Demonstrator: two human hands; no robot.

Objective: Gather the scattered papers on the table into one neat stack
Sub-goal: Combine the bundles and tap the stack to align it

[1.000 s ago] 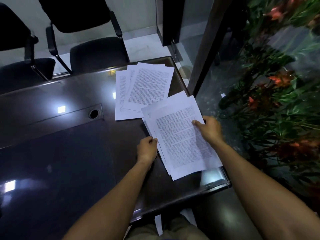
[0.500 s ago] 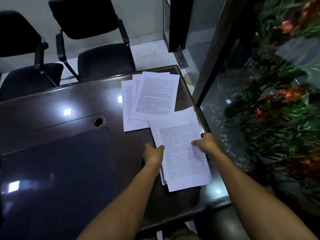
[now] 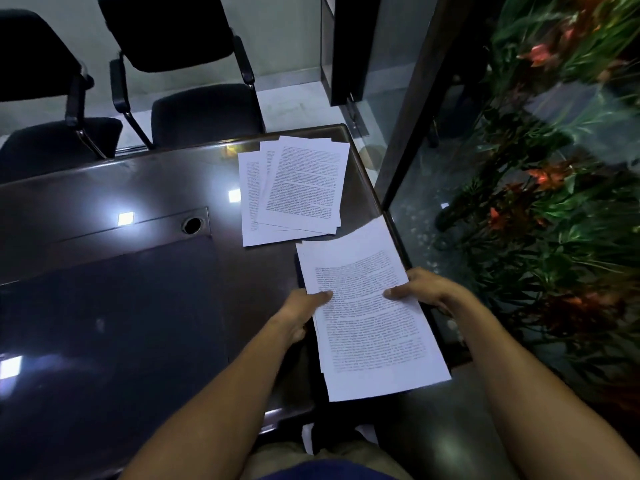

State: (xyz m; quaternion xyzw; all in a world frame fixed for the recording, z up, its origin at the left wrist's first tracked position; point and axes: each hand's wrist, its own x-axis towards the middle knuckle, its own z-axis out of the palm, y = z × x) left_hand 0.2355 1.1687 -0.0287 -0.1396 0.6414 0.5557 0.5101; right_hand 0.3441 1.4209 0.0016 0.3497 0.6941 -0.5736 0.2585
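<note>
With left hand [image 3: 302, 311] and right hand [image 3: 420, 291] each pinching a side edge of the near white printed-paper bundle [image 3: 370, 320], remaining fanned white sheets [image 3: 294, 188] directly ahead on dark glossy worktop [image 3: 121, 306], long axis running away, equally reachable.

Squared stack of white printed paper sheets [image 3: 370, 317] between left hand [image 3: 300, 311] and right hand [image 3: 424, 291], at table's near right corner, near end overhanging edge. Beyond grip, slightly left: fanned pile of white printed sheets [image 3: 294, 192] on dark glossy table [image 3: 121, 306]. Far left of grip: round cable hole [image 3: 192, 225]. Behind table: two black armchairs [image 3: 194, 81]. Right of grip: glass wall [image 3: 415, 150], red-flowered plants [image 3: 554, 202].
</note>
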